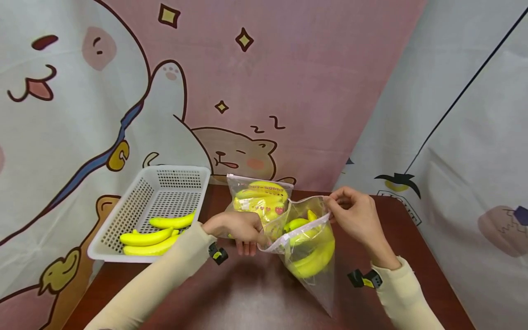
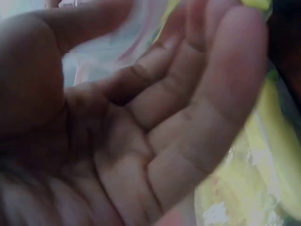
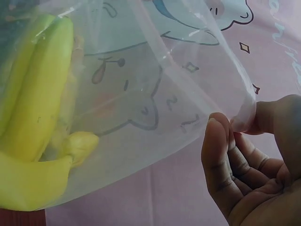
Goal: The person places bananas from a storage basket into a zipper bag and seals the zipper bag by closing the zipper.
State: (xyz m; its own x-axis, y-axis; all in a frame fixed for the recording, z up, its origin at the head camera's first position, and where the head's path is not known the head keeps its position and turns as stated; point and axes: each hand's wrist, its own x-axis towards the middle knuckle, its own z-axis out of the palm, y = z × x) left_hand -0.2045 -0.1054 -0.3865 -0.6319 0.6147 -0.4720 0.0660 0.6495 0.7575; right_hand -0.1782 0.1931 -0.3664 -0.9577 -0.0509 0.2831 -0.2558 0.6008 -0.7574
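Note:
A clear zip bag (image 1: 326, 288) hangs with its mouth spread, several bananas (image 1: 313, 261) inside it. My right hand (image 1: 356, 217) pinches the right corner of its mouth between thumb and fingers, and the right wrist view shows this grip on the bag's rim (image 3: 244, 110). At the left end of the mouth, my left hand (image 1: 241, 228) holds the rim, palm facing down. In the left wrist view its fingertips run out of the frame. Just behind the left hand, a second zip bag (image 1: 237, 185) contains several bananas (image 1: 266, 195).
A white perforated basket (image 1: 96, 240) stands on the left of the dark red table (image 1: 231, 293), with 3 loose bananas (image 1: 171, 222) in it. A cartoon-printed cloth (image 1: 313, 91) hangs behind the table and continues along the sides.

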